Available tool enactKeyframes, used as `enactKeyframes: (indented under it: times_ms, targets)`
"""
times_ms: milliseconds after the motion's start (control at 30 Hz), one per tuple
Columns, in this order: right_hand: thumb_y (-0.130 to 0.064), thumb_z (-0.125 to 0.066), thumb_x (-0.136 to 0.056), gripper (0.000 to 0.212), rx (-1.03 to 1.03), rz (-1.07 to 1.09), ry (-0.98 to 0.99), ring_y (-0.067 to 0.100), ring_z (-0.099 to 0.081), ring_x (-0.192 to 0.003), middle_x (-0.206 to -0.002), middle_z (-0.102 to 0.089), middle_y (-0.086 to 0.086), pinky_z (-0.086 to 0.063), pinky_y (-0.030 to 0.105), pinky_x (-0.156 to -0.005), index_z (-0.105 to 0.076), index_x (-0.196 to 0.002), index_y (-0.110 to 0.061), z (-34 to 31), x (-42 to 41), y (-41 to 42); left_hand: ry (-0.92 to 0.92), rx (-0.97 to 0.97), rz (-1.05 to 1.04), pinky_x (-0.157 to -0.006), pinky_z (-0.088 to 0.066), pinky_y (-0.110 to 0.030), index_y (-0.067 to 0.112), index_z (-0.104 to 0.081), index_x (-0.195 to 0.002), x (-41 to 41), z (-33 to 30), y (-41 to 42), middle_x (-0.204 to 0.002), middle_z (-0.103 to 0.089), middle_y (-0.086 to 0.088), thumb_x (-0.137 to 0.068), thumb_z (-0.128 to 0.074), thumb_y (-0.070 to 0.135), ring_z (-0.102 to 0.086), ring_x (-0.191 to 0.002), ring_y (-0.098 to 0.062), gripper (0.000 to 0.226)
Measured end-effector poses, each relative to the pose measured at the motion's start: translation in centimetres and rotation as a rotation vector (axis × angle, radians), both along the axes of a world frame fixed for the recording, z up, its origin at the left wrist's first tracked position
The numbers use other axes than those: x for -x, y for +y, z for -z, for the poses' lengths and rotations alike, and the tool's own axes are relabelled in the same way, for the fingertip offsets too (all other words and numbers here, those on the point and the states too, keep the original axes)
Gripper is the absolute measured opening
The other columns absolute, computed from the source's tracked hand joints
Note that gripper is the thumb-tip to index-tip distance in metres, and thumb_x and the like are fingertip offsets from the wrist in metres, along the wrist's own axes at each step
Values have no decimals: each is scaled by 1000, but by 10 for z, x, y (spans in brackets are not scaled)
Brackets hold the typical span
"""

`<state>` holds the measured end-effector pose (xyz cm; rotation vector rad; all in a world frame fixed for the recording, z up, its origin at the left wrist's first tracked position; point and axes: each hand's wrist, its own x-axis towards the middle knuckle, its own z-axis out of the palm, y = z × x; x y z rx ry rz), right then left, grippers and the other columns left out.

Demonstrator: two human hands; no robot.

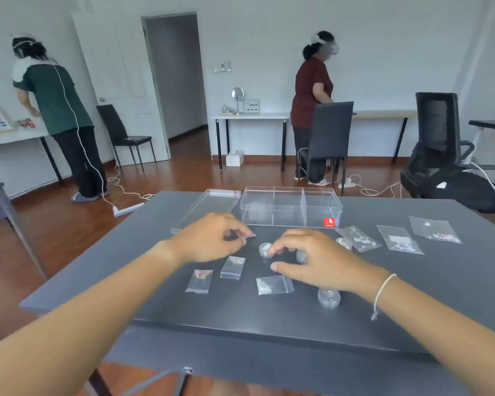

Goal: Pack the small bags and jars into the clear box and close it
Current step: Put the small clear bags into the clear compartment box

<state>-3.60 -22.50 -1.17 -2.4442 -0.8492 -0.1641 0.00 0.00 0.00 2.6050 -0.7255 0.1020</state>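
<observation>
Clear box (pixel 290 207) sits open at the far middle of the dark bench (pixel 412 295), three compartments, all empty as far as I can see. Lid (pixel 209 210) lies flat just to its left, off the box.

Judging by this, packing has not started: nothing is inside, everything is still on the bench, closing comes last.

Three larger bags lie in a row to the right of the box: one nearest it (pixel 359 238), a middle one (pixel 399 239), the farthest (pixel 434 229). Three smaller bags lie nearer the person: one with coloured contents (pixel 199 280), one beside it (pixel 232 267), one with white bits (pixel 273 284).

Left hand (pixel 209 238) hovers above the bench, fingers curled, tips pinched near something small and pale; cannot tell what, or whether it is truly held. Right hand (pixel 315 260) is arched over two small jars, fingertips touching the lid of one jar (pixel 265 249), thumb apart below it, not yet closed round it. The second jar (pixel 301 256) is half hidden under the fingers.

Another jar (pixel 329 298) stands by the right wrist; one more (pixel 343 242) rests against the nearest large bag.
</observation>
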Motion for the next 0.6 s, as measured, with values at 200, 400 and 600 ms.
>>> enactKeyframes:
  times_ms: [200, 400, 600]
  targets:
    - [-58, -61, -71, 36, 187, -44, 44, 1, -45, -97, -95, -52, -22, -27, 24, -90, -59, -102, -40, 4, -3, 5, 171, -24, 8, -83, -51, -33, 36, -60, -112, 9, 10, 4, -112, -55, 14, -82, -60, 36, -51, -99, -4, 30]
    - [-58, -66, -65, 35, 234, -59, 30, 4, -40, -96, -97, -52, -20, -23, 26, -90, -59, -93, -38, 6, -5, 9, 173, -140, 28, -85, -38, -19, 34, -58, -117, 10, 10, 4, -108, -51, 17, -79, -63, 36, -50, -96, -6, 39]
    - [-51, -68, -69, 25, 225, -115, 45, -4, -34, -89, -89, -49, -22, -20, 24, -84, -59, -85, -34, 5, -6, 11, 284, -34, 23, -80, -53, -48, 38, -63, -104, 8, 4, 1, -98, -51, 13, -75, -68, 33, -50, -89, -5, 30]
